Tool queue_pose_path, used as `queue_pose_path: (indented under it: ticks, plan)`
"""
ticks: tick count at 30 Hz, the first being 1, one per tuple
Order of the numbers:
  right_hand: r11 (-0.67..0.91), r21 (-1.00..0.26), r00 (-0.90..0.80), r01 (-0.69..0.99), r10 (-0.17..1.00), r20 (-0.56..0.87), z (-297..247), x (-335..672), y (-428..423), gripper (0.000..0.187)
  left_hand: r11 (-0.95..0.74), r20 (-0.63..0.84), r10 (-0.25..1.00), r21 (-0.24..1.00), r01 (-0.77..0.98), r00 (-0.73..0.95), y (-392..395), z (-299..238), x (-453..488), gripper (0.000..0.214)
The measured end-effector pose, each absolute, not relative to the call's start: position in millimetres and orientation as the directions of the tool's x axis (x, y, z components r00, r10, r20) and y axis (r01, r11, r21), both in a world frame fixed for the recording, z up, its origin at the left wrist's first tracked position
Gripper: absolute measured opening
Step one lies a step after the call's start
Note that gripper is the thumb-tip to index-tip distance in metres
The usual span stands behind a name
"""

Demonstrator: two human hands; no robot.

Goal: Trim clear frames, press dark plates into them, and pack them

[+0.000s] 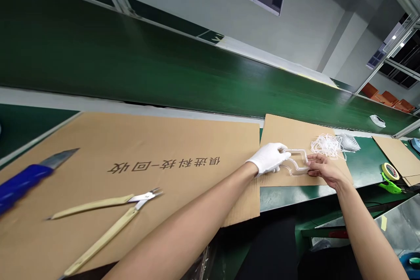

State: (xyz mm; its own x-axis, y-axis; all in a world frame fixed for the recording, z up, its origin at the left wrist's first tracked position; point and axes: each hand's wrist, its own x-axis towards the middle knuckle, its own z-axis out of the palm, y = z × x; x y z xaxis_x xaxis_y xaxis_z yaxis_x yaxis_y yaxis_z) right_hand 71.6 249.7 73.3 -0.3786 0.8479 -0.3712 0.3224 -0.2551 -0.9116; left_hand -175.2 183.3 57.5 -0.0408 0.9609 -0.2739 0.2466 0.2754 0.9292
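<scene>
My left hand (pixel 269 157), in a white glove, is closed on the left side of a clear plastic frame-shaped part (pixel 297 154) with a stepped outline. Bare, my right hand (pixel 323 169) pinches the same part at its right edge, thumb and fingers pressed together. The part is held just above a cardboard sheet (pixel 288 130). Beyond my right hand lies a tangled heap of thin white strips (pixel 325 145), touching a crumpled silvery bag (pixel 349 143).
A larger printed cardboard sheet (pixel 183 140) carries cream-handled nippers (pixel 139 201) and a blue-handled knife (pixel 26 183). On the right are a yellow tape roll (pixel 390 171) and green-handled scissors (pixel 392 187). A green conveyor belt (pixel 164 70) runs behind, with a white item (pixel 377 120) on it.
</scene>
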Motion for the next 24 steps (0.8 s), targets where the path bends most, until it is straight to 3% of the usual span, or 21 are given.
queue_pose_path:
  ticks: [24]
  plan:
    - [-0.203,-0.925,-0.432,0.322,0.838,-0.334,69,50,274,0.045,0.314,-0.303,0.949,0.937,0.153,-0.089,187,58,-176,0.014]
